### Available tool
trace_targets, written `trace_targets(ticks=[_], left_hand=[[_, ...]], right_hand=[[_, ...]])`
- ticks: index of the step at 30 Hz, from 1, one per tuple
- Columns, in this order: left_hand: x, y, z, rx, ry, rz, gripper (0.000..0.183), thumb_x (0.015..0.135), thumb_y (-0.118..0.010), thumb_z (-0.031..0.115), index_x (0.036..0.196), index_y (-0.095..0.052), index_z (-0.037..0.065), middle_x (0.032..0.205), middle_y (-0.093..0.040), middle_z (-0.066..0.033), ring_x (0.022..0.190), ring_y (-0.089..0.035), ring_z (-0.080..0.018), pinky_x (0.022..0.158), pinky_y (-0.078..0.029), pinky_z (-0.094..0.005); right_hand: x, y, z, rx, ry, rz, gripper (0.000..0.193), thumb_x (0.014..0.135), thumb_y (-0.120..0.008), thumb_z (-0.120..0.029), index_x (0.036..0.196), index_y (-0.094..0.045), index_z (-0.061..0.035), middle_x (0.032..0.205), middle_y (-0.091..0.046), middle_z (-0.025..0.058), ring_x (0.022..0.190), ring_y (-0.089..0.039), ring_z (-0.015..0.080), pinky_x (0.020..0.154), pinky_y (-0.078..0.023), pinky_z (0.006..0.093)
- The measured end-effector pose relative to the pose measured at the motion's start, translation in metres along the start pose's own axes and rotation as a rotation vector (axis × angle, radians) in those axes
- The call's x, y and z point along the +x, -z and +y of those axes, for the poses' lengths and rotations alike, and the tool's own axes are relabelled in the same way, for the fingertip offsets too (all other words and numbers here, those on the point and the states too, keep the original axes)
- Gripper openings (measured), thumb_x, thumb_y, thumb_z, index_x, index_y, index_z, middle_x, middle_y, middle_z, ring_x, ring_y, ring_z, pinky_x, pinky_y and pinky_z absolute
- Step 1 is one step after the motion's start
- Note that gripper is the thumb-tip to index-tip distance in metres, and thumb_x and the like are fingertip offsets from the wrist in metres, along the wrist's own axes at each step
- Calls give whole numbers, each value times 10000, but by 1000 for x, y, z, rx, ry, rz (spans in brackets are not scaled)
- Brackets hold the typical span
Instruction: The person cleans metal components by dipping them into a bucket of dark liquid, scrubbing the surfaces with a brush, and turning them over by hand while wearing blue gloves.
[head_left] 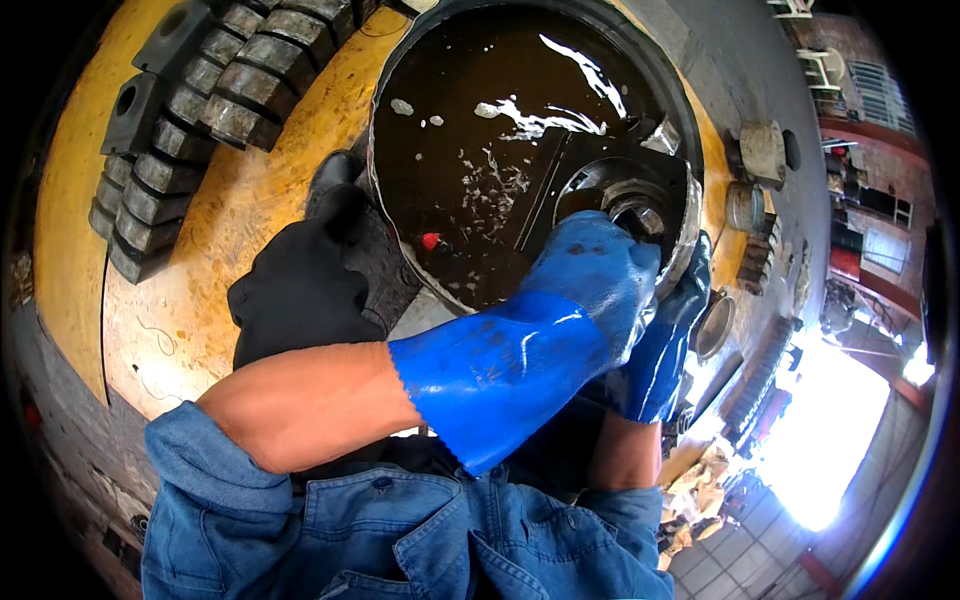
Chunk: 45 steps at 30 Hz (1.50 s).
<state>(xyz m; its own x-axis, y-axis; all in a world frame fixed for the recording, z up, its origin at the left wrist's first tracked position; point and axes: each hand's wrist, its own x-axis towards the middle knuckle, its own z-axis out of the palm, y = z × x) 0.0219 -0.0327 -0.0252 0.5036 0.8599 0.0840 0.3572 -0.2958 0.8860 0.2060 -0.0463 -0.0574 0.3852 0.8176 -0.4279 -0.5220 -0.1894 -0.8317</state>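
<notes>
A wide round metal tub [385, 215] holds dark brown liquid. At its right side, a dark metal housing with a round bore [575, 185] sits tilted, partly in the liquid. My left hand [600, 265], in a blue rubber glove, reaches across to the bore with its fingers curled down at the opening. Whatever those fingers may hold is hidden. My right hand [675, 320], in a matching glove, is at the housing's right edge. Its fingers run up along the outer side and appear to grip that edge; the thumb side is hidden behind the left glove.
A small red object [430, 241] shows in the liquid near the tub's left wall. Rows of thick metal blocks [255, 90] stand on yellow boards [220, 215] to the left. My black boot [340, 180] is beside the tub. Round metal parts [762, 152] lie at the right.
</notes>
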Motion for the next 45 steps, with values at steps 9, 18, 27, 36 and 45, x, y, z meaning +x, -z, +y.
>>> trace_targets(ticks=[9,18,27,36,45], left_hand=[[-14,2,-5,-76,-66,75,314,926,-779,221,1173,-715,36,1046,-741,-204,975,-718,-384,906,-565,-525],[-19,0,-6,-94,-26,80,383,861,-816,250,1115,-682,-2,1042,-729,-220,1032,-687,-421,960,-518,-518],[-31,-5,-13,-152,32,17,323,870,-828,167,1116,-721,-12,991,-738,-221,915,-730,-406,830,-593,-475],[-46,-5,-18,-109,101,-77,347,890,-823,190,1152,-732,-20,1026,-745,-238,944,-741,-409,844,-610,-476],[-53,-6,-20,-95,108,-89,374,885,-831,199,1172,-732,-20,1055,-744,-243,952,-742,-411,844,-614,-466]], right_hand=[[-5,-3,-2,-30,63,-67,528,1053,-591,-459,1400,-607,-61,1295,-694,154,1115,-697,300,982,-588,449],[-8,0,-4,-192,213,-186,478,1089,-520,-435,1392,-617,-77,1316,-672,126,1175,-666,252,1036,-545,398],[-10,10,-13,-525,300,-258,462,1119,-503,-385,1399,-621,-38,1317,-681,107,1157,-662,208,1007,-539,350],[-6,13,-7,-784,394,-246,408,1113,-548,-322,1356,-667,-16,1295,-713,105,1154,-669,196,1017,-529,347],[-5,11,-7,-752,406,-226,310,1073,-642,-196,1282,-719,20,1227,-753,98,1110,-678,160,1002,-526,321]])
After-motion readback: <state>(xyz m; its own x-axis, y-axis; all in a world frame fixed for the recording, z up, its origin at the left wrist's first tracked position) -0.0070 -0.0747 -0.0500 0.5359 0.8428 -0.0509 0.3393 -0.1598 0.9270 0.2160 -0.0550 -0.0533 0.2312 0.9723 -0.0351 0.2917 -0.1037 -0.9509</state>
